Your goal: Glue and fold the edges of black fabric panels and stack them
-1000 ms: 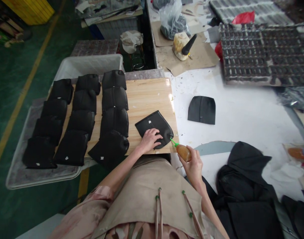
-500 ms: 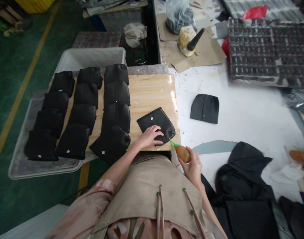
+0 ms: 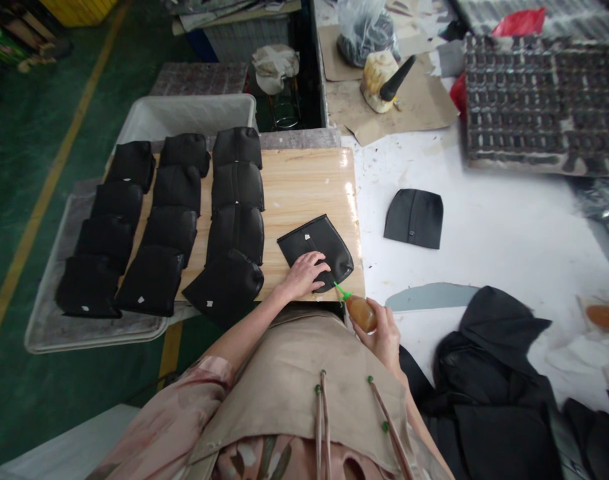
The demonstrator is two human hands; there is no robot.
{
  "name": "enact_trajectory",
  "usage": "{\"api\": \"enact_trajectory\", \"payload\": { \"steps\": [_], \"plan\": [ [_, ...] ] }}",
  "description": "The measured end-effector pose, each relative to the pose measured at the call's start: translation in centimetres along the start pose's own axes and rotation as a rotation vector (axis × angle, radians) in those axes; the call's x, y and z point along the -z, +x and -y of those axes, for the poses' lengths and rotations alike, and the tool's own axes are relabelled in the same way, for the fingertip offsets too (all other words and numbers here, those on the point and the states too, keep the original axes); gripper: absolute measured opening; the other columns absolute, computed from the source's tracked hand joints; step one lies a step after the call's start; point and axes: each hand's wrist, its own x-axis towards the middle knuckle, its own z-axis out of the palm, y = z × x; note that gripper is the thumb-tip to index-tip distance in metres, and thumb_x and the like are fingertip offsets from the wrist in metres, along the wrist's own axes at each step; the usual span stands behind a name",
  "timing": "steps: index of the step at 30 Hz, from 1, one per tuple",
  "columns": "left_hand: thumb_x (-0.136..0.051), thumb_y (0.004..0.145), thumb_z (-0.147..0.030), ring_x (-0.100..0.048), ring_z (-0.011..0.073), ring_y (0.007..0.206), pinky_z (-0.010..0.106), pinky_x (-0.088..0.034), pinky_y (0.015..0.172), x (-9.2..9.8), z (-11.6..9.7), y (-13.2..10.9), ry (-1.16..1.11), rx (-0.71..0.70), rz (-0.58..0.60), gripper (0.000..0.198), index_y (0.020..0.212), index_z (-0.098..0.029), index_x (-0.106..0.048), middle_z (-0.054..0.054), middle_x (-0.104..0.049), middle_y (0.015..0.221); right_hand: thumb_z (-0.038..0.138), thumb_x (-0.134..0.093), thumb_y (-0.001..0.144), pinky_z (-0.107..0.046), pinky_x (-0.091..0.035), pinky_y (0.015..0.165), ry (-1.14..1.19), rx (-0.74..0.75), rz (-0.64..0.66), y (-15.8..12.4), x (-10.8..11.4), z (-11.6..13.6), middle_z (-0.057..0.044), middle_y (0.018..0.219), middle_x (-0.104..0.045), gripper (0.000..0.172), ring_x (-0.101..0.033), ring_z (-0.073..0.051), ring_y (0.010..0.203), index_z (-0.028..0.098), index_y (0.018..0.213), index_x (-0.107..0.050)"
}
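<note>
My left hand lies with fingers spread on a black leather-like piece, pressing it to the wooden board. A small white mark shows on this piece. My right hand is wrapped round a squeeze bottle of amber liquid with a green nozzle. The nozzle tip is at the piece's curved edge, on the side close to my body; whether liquid comes out is too small to see. Several similar black pieces lie overlapped in three rows on the board's left part.
Another black piece lies on the white table to the right. Beyond it stand a glue-crusted container with a black handle and a dark gridded tray. Black material is heaped at lower right. White plastic bins are under the board.
The bottle in my right hand has moved slightly left and towards my body, its tip shifting along the piece's edge. My left hand stays on the piece. The whole view has shifted a little.
</note>
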Motion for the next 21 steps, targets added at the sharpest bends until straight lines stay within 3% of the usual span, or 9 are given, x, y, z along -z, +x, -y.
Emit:
{"api": "enact_trajectory", "payload": {
  "steps": [7,21],
  "plan": [
    [-0.080,0.073,-0.028,-0.041,0.0260,0.133,0.042,-0.036,0.111,1.2,1.1,0.5,-0.078,-0.053,0.141,0.048,0.117,-0.028,-0.062,0.008,-0.047,0.138,0.039,-0.060,0.087,-0.035,-0.053,0.071,-0.006,-0.016,-0.012,0.0,0.0,0.4,-0.005,0.095,-0.055,0.043,-0.061,-0.024,0.083,0.024,0.127,-0.052],
    [-0.078,0.074,-0.019,-0.041,0.0267,0.132,0.042,-0.038,0.108,1.3,-0.8,0.3,0.094,-0.011,0.092,0.045,0.114,-0.023,-0.059,0.009,-0.048,0.135,0.045,-0.052,0.091,-0.030,-0.051,0.066,0.008,-0.028,0.050,-0.7,-1.2,0.9,-0.005,0.094,-0.056,0.042,-0.061,-0.021,0.078,0.020,0.125,-0.056]
  ]
}}
